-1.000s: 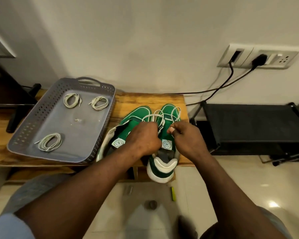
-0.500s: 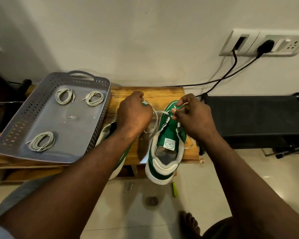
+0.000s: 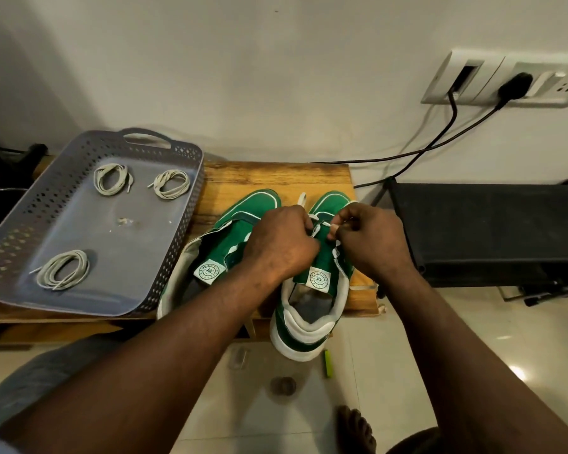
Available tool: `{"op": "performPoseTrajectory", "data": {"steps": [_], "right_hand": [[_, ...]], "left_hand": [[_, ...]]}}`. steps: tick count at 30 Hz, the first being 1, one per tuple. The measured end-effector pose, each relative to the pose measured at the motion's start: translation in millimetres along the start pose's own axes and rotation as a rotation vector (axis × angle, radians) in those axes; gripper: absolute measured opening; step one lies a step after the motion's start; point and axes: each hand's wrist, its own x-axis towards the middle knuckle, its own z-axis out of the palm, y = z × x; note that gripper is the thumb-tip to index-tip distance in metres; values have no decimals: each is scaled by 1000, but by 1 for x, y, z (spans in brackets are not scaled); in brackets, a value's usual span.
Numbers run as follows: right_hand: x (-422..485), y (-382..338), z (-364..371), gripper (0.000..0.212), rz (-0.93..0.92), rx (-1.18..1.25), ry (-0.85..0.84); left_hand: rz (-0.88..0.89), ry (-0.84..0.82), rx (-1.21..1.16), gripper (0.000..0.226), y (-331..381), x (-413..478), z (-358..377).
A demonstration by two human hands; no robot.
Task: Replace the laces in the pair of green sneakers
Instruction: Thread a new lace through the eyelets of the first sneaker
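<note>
Green sneakers [image 3: 233,234] sit side by side at the tabletop's [image 3: 276,178] six o'clock edge, toes to twelve, heels hanging over the near lip. We're on the right-hand sneaker [image 3: 287,329], both hands low over its eyelets. Right hand [image 3: 371,240]: grip pressed together, thumb and fingertips [image 3: 334,228] pinching the white lace [image 3: 318,223] just at the eyelet row. Left hand [image 3: 282,244]: fingers curled down over the tongue, mostly hidden beneath the knuckles, but a lace tail pokes out at its twelve o'clock, so we read that grip as closed on the same lace. Threading in progress, we'd say; the other sneaker shows no lace that we can see.

At nine o'clock the grey perforated tray [image 3: 174,257] holds three coiled laces [image 3: 63,269], well apart from each other.

Handling call: this lace looks soft, flat and limp, so it won't push through a hole on its own. We take it right at the stiff tip and feed from there. The sneaker should be light, with a soft upper. We'd steady it at the eyelet flap or the firm heel, since that overhang could let it tip to the floor.
</note>
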Motion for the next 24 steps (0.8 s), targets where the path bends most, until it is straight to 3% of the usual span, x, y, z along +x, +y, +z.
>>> {"op": "performPoseTrajectory", "data": {"steps": [4,14,24], "right_hand": [[1,-2,6,17,-20,-77,-4],[5,-4,19,13,-15,-48,-42],[5,-7,20,15,-84,-81,-67]], "left_hand": [[-48,14,-21,23,-2,-1,-1],[-311,-27,-410,5,-12,12,4],[-374,-47,-473,9,-17,18,6]]}}
